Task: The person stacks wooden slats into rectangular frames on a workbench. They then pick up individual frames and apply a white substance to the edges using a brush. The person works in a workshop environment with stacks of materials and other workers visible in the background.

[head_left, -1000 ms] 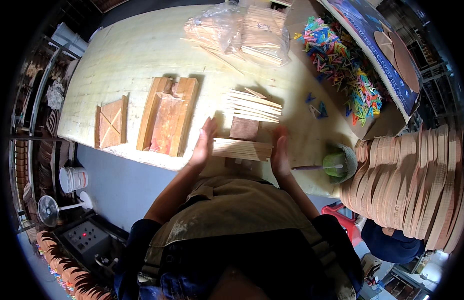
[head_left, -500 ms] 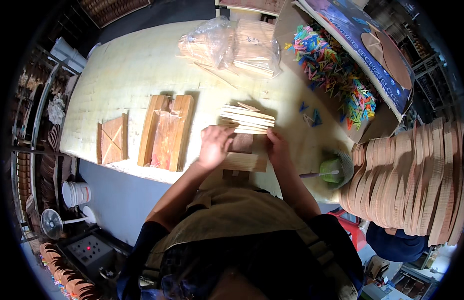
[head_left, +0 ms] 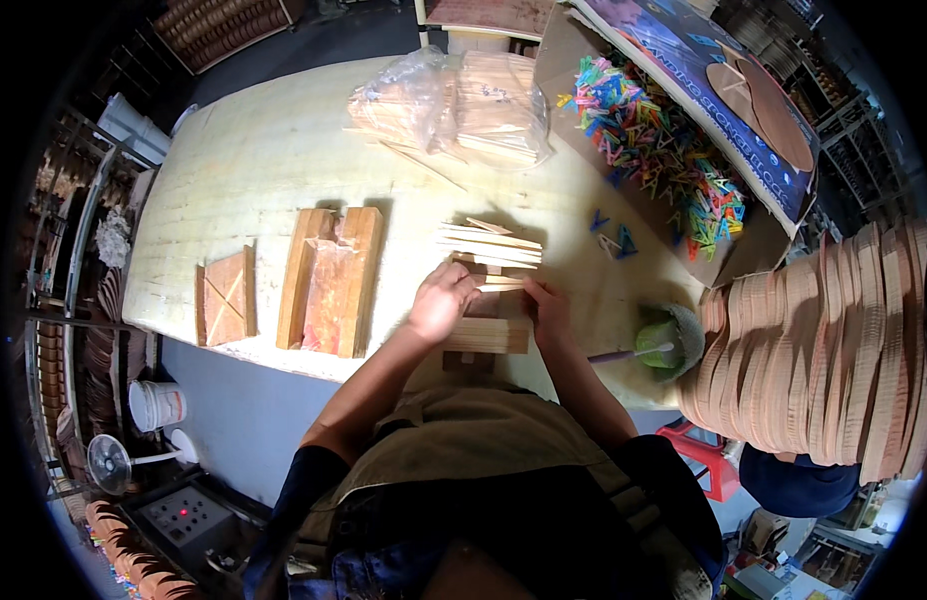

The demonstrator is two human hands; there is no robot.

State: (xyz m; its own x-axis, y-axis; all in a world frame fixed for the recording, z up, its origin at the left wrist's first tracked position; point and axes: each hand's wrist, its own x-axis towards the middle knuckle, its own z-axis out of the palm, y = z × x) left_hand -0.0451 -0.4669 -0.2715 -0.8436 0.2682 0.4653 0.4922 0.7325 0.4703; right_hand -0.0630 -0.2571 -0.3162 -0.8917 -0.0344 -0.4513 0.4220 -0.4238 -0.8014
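A short, thin wooden strip (head_left: 501, 284) spans the gap between my two hands. My left hand (head_left: 443, 302) is closed on its left end, with the fingers bent. The fingers of my right hand (head_left: 548, 310) pinch its right end. Just beyond my hands lies a small pile of pale wooden strips (head_left: 490, 246), loosely side by side. On the near side, between my wrists, sits a row of pale strips (head_left: 488, 336) set close together above a dark brown wooden piece (head_left: 469, 361).
Left on the table stand a wooden trough-like jig (head_left: 333, 283) and a smaller brown board (head_left: 225, 297). Bagged wooden sticks (head_left: 495, 107) lie at the back. A carton of colourful clips (head_left: 651, 150), a green pot (head_left: 659, 342) with a brush and stacked curved wooden pieces (head_left: 808, 355) are right.
My hands have drawn back from the pile toward me, with a strip now held apart from it. The whole view has shifted slightly.
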